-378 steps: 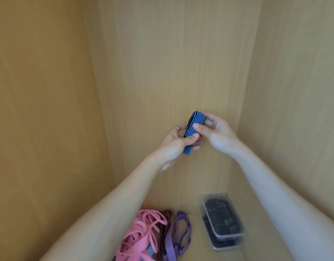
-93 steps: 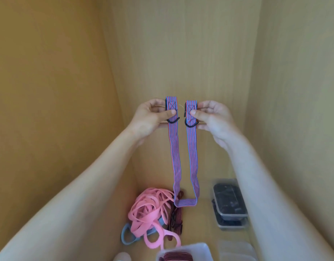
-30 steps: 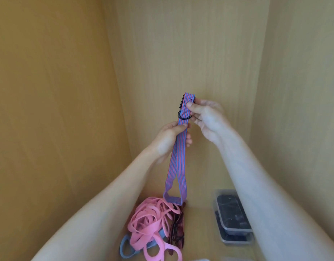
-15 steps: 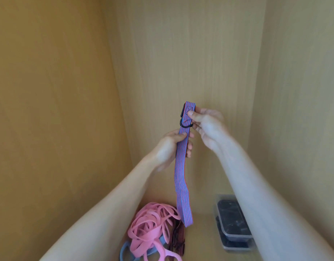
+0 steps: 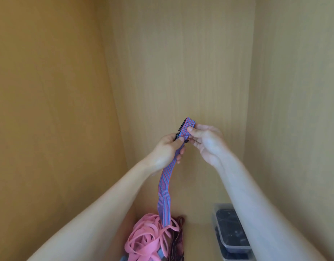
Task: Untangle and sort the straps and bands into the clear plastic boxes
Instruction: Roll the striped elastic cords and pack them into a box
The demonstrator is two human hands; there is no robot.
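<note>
Bottom of frame: pink bands (image 5: 145,240) piled beside a dark red strap (image 5: 178,242), clear plastic boxes (image 5: 232,236) lower right. Further up at centre, left hand (image 5: 167,149) and right hand (image 5: 205,140) both pinch the folded top of the striped strap (image 5: 165,187), its tail dangling over the pile.

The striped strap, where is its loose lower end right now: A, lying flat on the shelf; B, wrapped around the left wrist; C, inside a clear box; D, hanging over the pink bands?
D: the striped strap, gripped by both hands at its top, dangles with its end over the pink bands.
</note>
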